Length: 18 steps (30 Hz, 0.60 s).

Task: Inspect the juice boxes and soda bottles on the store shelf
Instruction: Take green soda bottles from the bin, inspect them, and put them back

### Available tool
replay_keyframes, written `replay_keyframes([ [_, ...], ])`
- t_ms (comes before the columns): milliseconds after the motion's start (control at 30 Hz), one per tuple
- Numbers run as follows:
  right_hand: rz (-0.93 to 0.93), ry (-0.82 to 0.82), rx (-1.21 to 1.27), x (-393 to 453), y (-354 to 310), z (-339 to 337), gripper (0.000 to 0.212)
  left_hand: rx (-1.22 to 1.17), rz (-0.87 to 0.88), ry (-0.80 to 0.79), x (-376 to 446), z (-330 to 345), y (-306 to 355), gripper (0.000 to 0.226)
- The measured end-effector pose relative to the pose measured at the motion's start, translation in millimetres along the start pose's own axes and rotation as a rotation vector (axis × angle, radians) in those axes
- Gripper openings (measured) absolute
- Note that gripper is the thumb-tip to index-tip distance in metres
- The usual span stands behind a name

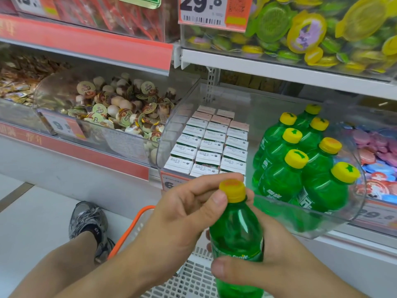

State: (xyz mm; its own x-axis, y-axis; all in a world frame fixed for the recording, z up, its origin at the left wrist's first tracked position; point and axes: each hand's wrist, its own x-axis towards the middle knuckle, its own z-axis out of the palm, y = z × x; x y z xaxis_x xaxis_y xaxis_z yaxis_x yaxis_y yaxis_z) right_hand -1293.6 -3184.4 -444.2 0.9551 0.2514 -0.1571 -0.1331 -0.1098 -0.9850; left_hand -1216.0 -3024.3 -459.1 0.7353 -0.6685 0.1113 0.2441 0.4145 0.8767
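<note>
The person holds a green soda bottle (236, 233) upright in front of the shelf (279, 69). The right hand (268, 261) wraps round its body, and the left hand (184, 211) pinches its yellow cap (233, 190). Behind, a clear bin (322, 224) holds rows of juice boxes (210, 145) with more green bottles (300, 164) to their right.

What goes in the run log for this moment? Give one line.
left hand: pinches yellow cap | right hand: grips green soda bottle | juice boxes: in clear bin, untouched
</note>
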Motion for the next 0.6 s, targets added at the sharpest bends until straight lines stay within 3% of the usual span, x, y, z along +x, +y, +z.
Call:
replay_keyframes([
  [67, -0.03, -0.057, -0.051, 0, -1, -5, 0.074, -0.01, 0.026, -0.022, 0, -2, 0, 0.039],
  [200, -0.025, -0.132, -0.073, -2, -5, -14, 0.076, 0.125, 0.077, -0.05, 1, -7, 2, 0.042],
  [300, -0.026, 0.045, -0.216, -2, -3, -18, 0.081, 0.344, 0.143, -0.049, 0, -8, 4, 0.039],
  [433, -0.123, 0.261, -0.502, -2, 0, -20, 0.072, 0.474, 0.2, -0.099, -2, -9, 4, 0.034],
  [600, -0.201, 0.337, -0.633, -2, 0, -22, 0.068, 0.527, 0.209, -0.134, -2, -9, 3, 0.031],
])
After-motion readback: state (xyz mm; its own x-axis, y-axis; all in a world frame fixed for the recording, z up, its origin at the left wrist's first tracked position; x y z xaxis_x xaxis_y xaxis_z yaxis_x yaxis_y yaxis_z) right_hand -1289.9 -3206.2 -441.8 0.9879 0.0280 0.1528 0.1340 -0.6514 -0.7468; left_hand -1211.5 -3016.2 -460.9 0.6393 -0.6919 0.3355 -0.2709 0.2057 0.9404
